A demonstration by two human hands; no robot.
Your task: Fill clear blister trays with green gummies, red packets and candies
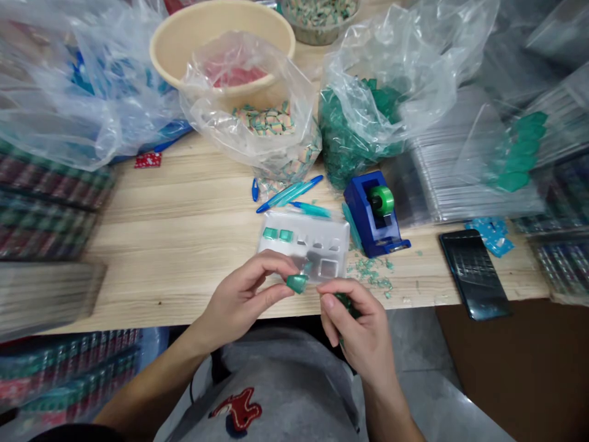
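My left hand (248,291) pinches a small shiny green plastic piece (297,283) between thumb and fingertips, just above the front edge of the clear blister tray (269,253). My right hand (356,316) is closed a little to the right, its thumb and index finger pressed together. More green plastic pieces (346,302) show inside its curled fingers; how many I cannot tell. Two green pieces (278,234) sit in the upper left compartments of the tray. The tray lies flat on the wooden table (184,245).
Blue pens (289,195) lie behind the tray. A blue tape dispenser (375,215), green scraps (372,273) and a phone (473,273) are to the right. Behind stand bags of striped erasers (271,123) and green pieces (350,135), and a cream basin (170,43). Stacked packs (41,215) line the left.
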